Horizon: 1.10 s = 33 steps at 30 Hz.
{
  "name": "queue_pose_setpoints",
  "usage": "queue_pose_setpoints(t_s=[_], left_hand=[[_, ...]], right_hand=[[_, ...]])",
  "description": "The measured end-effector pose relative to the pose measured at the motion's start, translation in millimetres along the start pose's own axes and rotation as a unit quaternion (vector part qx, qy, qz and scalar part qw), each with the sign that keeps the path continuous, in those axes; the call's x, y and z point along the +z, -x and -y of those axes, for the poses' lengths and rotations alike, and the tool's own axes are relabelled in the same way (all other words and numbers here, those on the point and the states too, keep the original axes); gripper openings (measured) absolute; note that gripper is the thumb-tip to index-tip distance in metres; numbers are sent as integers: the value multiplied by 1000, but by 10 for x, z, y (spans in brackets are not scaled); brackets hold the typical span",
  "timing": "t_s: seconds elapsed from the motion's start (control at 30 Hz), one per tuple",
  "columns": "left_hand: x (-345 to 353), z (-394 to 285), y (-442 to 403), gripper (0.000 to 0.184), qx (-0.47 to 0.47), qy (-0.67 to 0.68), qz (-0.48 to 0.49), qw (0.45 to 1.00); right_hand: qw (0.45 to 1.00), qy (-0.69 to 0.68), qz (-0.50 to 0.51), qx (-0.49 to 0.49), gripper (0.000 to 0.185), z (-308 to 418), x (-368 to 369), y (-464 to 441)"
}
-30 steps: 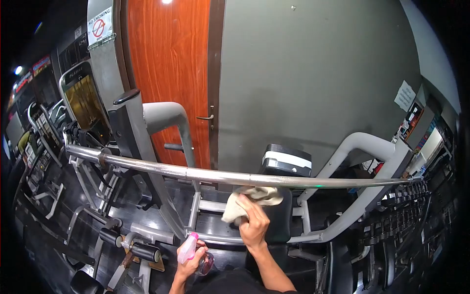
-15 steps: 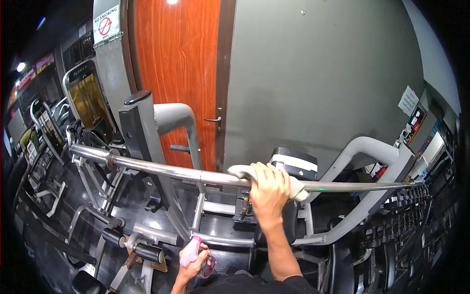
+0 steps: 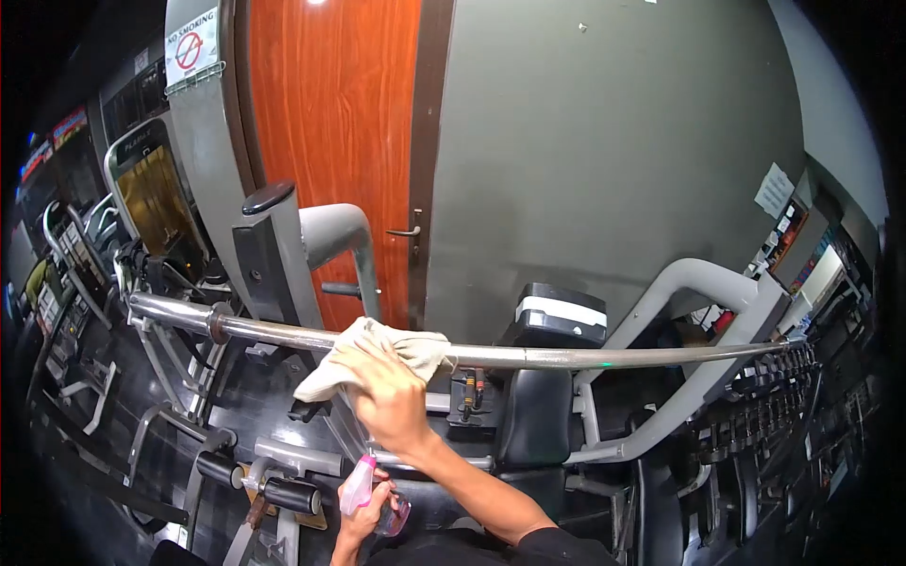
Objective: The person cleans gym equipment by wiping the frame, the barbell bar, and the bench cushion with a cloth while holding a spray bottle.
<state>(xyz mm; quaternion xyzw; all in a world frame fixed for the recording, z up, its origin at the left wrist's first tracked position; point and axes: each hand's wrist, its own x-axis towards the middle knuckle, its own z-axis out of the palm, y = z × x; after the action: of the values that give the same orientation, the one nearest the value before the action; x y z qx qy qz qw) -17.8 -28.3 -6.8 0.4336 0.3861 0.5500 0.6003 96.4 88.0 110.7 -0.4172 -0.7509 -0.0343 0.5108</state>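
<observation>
The right hand (image 3: 391, 404), fingers together, clasps a crumpled cream cloth (image 3: 423, 350) over a long silver metal bar (image 3: 576, 357), left of its middle, the bar running left to right beyond the left hand (image 3: 362, 519), curled around a pink translucent spray bottle (image 3: 356, 487).

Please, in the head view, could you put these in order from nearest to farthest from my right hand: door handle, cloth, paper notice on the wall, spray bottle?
1. Cloth: under the right hand, on the bar.
2. Spray bottle: just below, in the left hand.
3. Door handle: above, beyond the bar.
4. Paper notice: far right.
</observation>
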Motion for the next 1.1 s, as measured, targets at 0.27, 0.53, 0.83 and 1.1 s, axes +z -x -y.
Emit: queue_pose_setpoints(t_s=[0.27,0.53,0.83,1.1], left_hand=[[29,-113,-190,14,-6,-28,113,993],[139,-8,-303,13,-5,-17,180,983],[29,51,-179,13,-20,-34,192,981],[-121,3,-127,13,-37,-40,171,984]], right_hand=[[762,-375,-476,228,29,-425,-1252,58],[952,272,-14,142,40,-691,-1554,239],[948,306,-40,78,60,-762,-1467,654],[936,41,-248,246,33,-385,-1442,972]])
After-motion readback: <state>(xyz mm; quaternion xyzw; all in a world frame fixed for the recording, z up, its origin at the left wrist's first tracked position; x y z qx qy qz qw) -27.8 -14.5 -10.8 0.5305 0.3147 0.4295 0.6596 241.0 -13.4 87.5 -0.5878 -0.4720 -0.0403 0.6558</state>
